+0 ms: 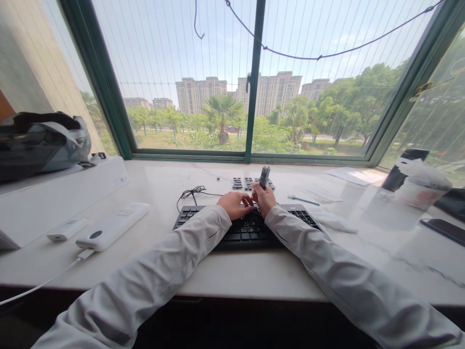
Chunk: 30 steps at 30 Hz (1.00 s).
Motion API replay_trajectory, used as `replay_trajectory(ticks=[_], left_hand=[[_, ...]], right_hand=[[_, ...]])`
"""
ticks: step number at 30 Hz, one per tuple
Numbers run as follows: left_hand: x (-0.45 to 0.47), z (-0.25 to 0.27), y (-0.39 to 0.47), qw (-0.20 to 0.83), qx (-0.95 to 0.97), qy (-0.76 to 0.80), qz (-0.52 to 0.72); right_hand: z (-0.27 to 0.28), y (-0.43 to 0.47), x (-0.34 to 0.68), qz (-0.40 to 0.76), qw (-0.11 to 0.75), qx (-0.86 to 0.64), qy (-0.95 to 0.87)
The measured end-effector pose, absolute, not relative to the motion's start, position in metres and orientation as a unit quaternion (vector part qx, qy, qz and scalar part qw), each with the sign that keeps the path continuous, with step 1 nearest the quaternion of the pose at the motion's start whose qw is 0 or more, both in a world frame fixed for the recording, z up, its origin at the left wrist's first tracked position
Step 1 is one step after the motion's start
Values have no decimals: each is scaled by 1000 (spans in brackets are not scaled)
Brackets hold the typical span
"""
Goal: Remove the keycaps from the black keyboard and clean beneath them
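Note:
A black keyboard [250,230] lies in front of me on the table, its middle partly hidden by my hands. My right hand [265,199] is wrapped round a dark grey handled tool [265,176], which stands upright over the keyboard; its lower end is hidden. Close beside it, my left hand [234,204] rests over the keys with thumb and fingers apart, and I see nothing held in it. Behind the hands, several loose black keycaps [237,183] lie in small rows. A single small dark piece [218,179] lies to their left.
A coiled black cable [192,193] lies behind the keyboard. To the left are a white power bank [112,227], a small white device [67,230] and a white box [61,194]. On the right lie a blue brush-like stick [305,199], clear plastic [336,220] and a phone [445,230].

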State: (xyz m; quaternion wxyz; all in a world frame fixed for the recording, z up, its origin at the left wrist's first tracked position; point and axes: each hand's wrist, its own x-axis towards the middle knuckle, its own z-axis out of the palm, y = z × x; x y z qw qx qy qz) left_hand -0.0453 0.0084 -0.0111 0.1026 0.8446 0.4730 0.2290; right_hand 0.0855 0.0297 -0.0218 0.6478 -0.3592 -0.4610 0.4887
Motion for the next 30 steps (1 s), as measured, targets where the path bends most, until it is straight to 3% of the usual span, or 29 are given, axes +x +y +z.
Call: replay_trajectory(ticks=[20, 25, 30], left_hand=[[-40, -21, 8, 72, 832, 464, 296], [-38, -17, 8, 137, 821, 453, 319], [-37, -16, 9, 285, 776, 440, 352]], right_hand=[[-31, 22, 85, 275, 647, -379, -601], [-22, 11, 87, 273, 648, -380, -601], [-11, 2, 88, 282, 667, -339, -600]])
